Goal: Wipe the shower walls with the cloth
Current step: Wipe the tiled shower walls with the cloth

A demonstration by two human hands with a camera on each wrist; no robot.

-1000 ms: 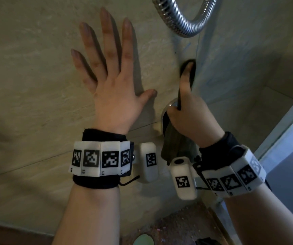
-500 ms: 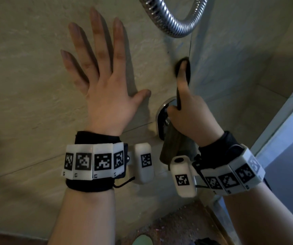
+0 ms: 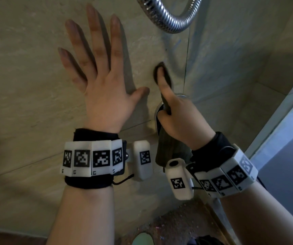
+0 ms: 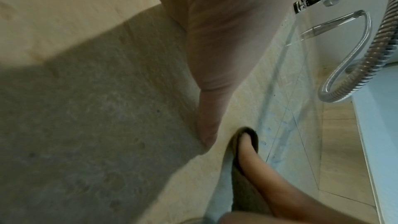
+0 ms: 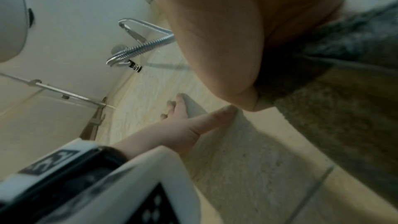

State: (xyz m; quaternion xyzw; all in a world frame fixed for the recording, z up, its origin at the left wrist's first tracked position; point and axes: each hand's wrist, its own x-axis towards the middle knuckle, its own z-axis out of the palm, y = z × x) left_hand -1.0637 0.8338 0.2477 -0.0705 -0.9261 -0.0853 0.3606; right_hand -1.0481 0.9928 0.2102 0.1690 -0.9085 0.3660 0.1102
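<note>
Fingers [image 3: 92,41] of the left hand [image 3: 105,96] lie spread on the tiled wall [image 3: 18,85], right hand [image 3: 181,119] gripping the cloth [image 3: 167,149] under the metal hose [image 3: 168,22].

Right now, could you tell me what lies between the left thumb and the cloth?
Only bare wall tile; the head view shows the left hand's thumb apart from the cloth.

- The head view looks forward and down at the tiled wall [image 3: 27,71] from behind both wrists, close in.
- The left wrist view runs along the wall, very near.
- The right wrist view faces likewise; both share the hose [image 4: 353,74].
</note>
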